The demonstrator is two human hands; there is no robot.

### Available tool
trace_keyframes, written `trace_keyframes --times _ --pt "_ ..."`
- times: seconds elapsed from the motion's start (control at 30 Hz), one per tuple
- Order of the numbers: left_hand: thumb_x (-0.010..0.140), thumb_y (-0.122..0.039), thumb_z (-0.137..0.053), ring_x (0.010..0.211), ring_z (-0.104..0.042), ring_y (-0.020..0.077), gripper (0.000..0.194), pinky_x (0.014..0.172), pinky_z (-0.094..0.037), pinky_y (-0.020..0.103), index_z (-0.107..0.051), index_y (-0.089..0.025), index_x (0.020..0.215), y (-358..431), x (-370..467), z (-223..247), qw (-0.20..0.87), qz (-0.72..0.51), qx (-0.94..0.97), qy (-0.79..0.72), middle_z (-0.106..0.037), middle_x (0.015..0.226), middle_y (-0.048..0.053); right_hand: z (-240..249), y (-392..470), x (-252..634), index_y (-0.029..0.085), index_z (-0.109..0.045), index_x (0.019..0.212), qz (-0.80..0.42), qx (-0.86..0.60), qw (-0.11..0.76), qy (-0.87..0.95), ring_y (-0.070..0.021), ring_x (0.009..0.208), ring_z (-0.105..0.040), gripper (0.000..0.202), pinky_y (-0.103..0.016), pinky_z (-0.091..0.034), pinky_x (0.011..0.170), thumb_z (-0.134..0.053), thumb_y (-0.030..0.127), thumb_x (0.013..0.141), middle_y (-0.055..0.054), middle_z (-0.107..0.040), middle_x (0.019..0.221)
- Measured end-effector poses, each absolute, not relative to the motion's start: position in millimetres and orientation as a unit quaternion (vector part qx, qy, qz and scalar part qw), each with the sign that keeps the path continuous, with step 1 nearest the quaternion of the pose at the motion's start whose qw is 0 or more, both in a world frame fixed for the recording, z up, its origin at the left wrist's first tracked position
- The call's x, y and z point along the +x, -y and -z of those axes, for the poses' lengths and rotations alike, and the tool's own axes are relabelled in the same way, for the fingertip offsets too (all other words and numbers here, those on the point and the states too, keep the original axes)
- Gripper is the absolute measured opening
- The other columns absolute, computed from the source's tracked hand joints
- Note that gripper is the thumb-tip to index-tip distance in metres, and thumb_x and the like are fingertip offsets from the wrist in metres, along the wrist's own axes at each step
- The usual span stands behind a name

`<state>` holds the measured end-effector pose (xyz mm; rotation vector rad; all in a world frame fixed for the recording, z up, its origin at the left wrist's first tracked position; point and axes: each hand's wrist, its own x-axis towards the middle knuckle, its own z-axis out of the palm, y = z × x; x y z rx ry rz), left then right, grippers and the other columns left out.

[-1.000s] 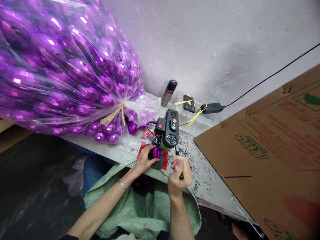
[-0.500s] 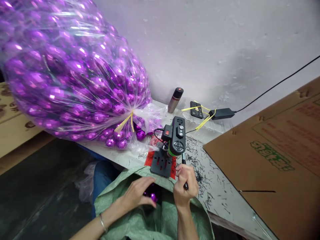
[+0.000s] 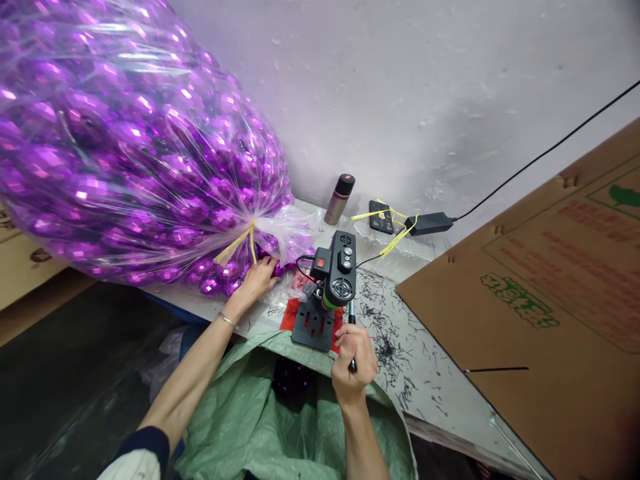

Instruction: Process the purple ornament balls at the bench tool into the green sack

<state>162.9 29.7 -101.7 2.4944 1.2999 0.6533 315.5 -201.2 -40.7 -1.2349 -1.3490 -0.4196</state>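
My left hand point(image 3: 259, 279) reaches to the loose end of a clear plastic bag point(image 3: 295, 230), touching shiny purple faceted balls point(image 3: 209, 285) there. Its fingers are apart, with their tips partly hidden among balls and plastic. My right hand point(image 3: 354, 359) is closed round the black handle point(image 3: 353, 367) of a lever on a small bench device. That device has a black twin-vented head point(image 3: 341, 270) and a slotted black base plate point(image 3: 313, 325) on a red sheet point(image 3: 289, 317). Below it a green woven sack point(image 3: 240, 407) gapes, with dark purple balls point(image 3: 290, 379) inside.
The big bag of balls point(image 3: 125, 153), tied with yellow string point(image 3: 235, 247), fills the left. Behind the device stand a bottle point(image 3: 340, 199) and a black power adapter point(image 3: 431, 224). Black scraps point(image 3: 387, 343) litter the table. A cardboard box point(image 3: 530, 280) blocks the right.
My left hand has moved from the sack's mouth up and left to the balls by the tied bag. My right hand stays on the handle. The view has shifted slightly.
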Motion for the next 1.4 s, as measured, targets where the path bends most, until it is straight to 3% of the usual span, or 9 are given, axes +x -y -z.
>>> trace_keyframes --times 0.1,0.17,0.3,0.37,0.57,0.67,0.83,1.07,1.4 --pt "0.081 -0.029 -0.074 0.123 -0.063 0.0326 0.051 0.105 -0.052 0.047 -0.058 -0.018 0.128 -3 152 98 0.192 -0.336 0.816 -0.429 -0.063 0.131 0.016 38 201 315 0.022 -0.048 0.072 0.177 -0.53 0.589 0.583 -0.0126 0.065 -0.058 0.029 -0.024 -0.045 0.056 -0.042 0.003 0.093 0.002 -0.052 0.064" --pt "0.083 -0.038 -0.073 0.122 -0.064 0.03 0.056 0.104 -0.053 0.045 -0.056 -0.019 0.132 26 146 99 0.273 -0.399 0.766 -0.424 -0.064 0.133 0.014 36 200 315 0.022 -0.048 0.072 0.173 -0.533 0.592 0.58 -0.0128 0.064 -0.058 0.029 -0.024 -0.044 0.056 -0.042 0.003 0.094 0.002 -0.052 0.064" --pt "0.085 -0.048 -0.07 0.108 -0.072 0.025 0.058 0.095 -0.059 0.039 -0.055 -0.019 0.134 85 155 113 0.496 -0.401 0.667 -0.385 -0.071 0.123 0.011 28 199 319 0.022 -0.049 0.072 0.169 -0.535 0.594 0.576 -0.0127 0.062 -0.057 0.028 -0.026 -0.044 0.057 -0.043 0.005 0.094 0.001 -0.055 0.065" --pt "0.084 -0.048 -0.072 0.11 -0.071 0.0257 0.06 0.096 -0.058 0.04 -0.056 -0.019 0.133 103 168 124 0.548 -0.385 0.646 -0.367 -0.07 0.126 0.012 24 199 322 0.021 -0.05 0.072 0.168 -0.533 0.589 0.584 -0.0126 0.061 -0.057 0.028 -0.026 -0.044 0.058 -0.044 0.006 0.094 0.001 -0.056 0.064" --pt "0.075 -0.045 -0.082 0.117 -0.066 0.0319 0.059 0.104 -0.049 0.051 -0.063 -0.021 0.127 105 203 149 0.424 -0.369 0.723 -0.403 -0.071 0.122 0.012 22 202 327 0.021 -0.05 0.074 0.175 -0.533 0.555 0.614 -0.0121 0.063 -0.056 0.026 -0.025 -0.042 0.057 -0.044 0.006 0.094 0.0 -0.056 0.065" --pt "0.077 -0.046 -0.082 0.115 -0.065 0.0318 0.058 0.102 -0.048 0.05 -0.063 -0.023 0.127 101 209 151 0.363 -0.36 0.766 -0.39 -0.072 0.121 0.011 25 203 326 0.021 -0.05 0.075 0.181 -0.533 0.549 0.617 -0.0121 0.064 -0.057 0.026 -0.024 -0.042 0.058 -0.043 0.006 0.095 0.0 -0.056 0.066" --pt "0.085 -0.044 -0.075 0.119 -0.064 0.0302 0.057 0.105 -0.046 0.048 -0.056 -0.022 0.133 103 210 151 0.332 -0.358 0.802 -0.345 -0.069 0.128 0.012 26 203 325 0.021 -0.049 0.075 0.185 -0.534 0.552 0.613 -0.0121 0.064 -0.057 0.026 -0.024 -0.042 0.057 -0.042 0.006 0.095 0.0 -0.055 0.066" --pt "0.088 -0.046 -0.071 0.121 -0.063 0.0312 0.055 0.115 -0.036 0.055 -0.055 -0.02 0.133 104 209 153 0.303 -0.336 0.835 -0.312 -0.07 0.125 0.013 28 204 324 0.021 -0.05 0.076 0.179 -0.537 0.55 0.614 -0.0127 0.065 -0.058 0.026 -0.025 -0.042 0.058 -0.042 0.007 0.096 0.0 -0.056 0.067" --pt "0.082 -0.044 -0.077 0.112 -0.065 0.0294 0.052 0.1 -0.051 0.048 -0.06 -0.019 0.124 91 223 158 0.31 -0.376 0.817 -0.308 -0.07 0.118 0.011 28 205 324 0.021 -0.049 0.076 0.187 -0.536 0.547 0.615 -0.0126 0.064 -0.058 0.026 -0.024 -0.041 0.057 -0.043 0.007 0.096 0.0 -0.056 0.065"
